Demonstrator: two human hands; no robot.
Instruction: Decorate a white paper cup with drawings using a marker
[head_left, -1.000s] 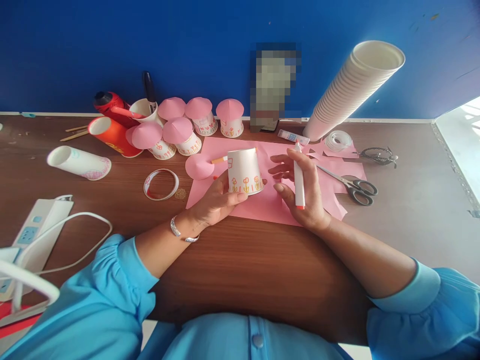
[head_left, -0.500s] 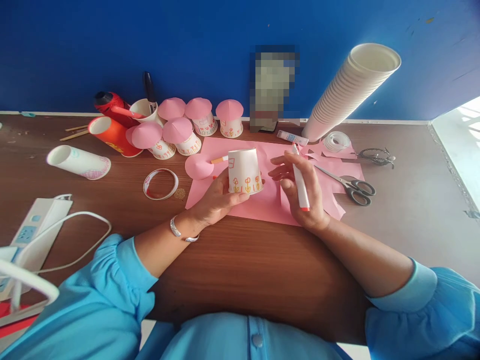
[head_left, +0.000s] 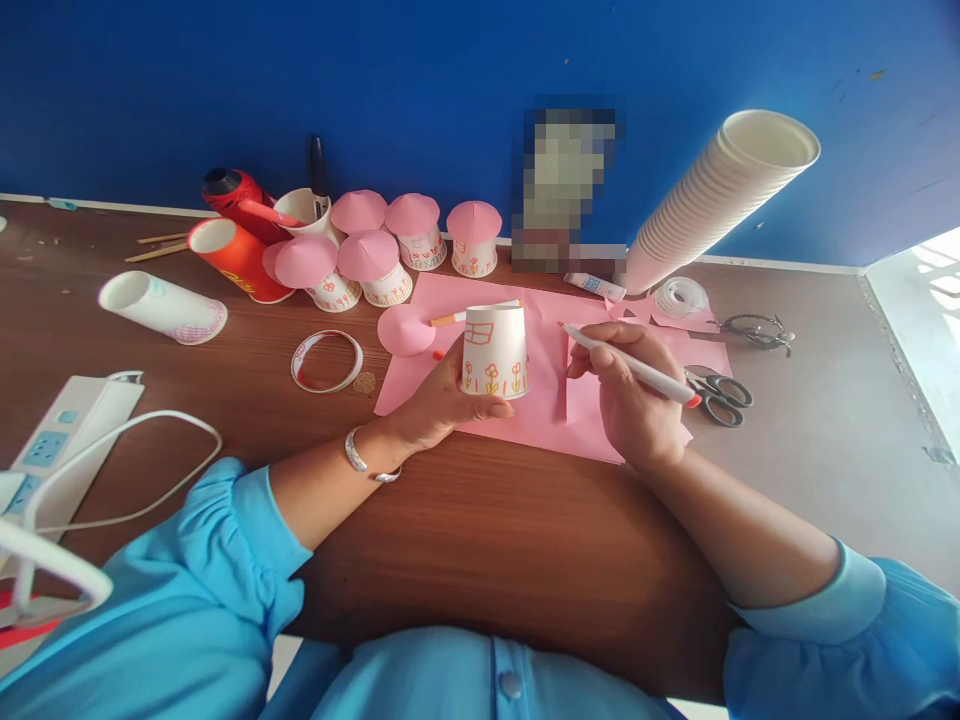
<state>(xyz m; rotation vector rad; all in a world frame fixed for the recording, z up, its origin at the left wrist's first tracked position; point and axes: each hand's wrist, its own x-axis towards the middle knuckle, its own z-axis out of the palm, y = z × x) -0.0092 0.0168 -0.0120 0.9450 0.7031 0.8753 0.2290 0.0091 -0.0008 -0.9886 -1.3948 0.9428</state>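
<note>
My left hand [head_left: 439, 408] is closed around a white paper cup [head_left: 496, 345], held upside down above pink paper. The cup carries a red window outline and a row of red and yellow flowers along its lower rim. In my right hand [head_left: 645, 400] is a white marker [head_left: 637, 370] with a red end, gripped like a pen. Its tip points left toward the cup, with a gap between them. Below lie pink paper sheets [head_left: 544, 425] and a pink paper cone [head_left: 406, 331]. An orange-and-white marker [head_left: 448, 320] is partly hidden behind the cup.
Decorated cups with pink cone tops [head_left: 390, 285] stand at the back. A tall cup stack [head_left: 720, 200] leans against the blue wall. Scissors [head_left: 721, 396], a tape roll [head_left: 679, 296] and a glue tube [head_left: 594, 287] lie right; a power strip [head_left: 56, 440] lies left.
My right hand has turned the marker from nearly upright to a writing grip, tip toward the cup. The cup has rotated slightly, so its whole window drawing shows.
</note>
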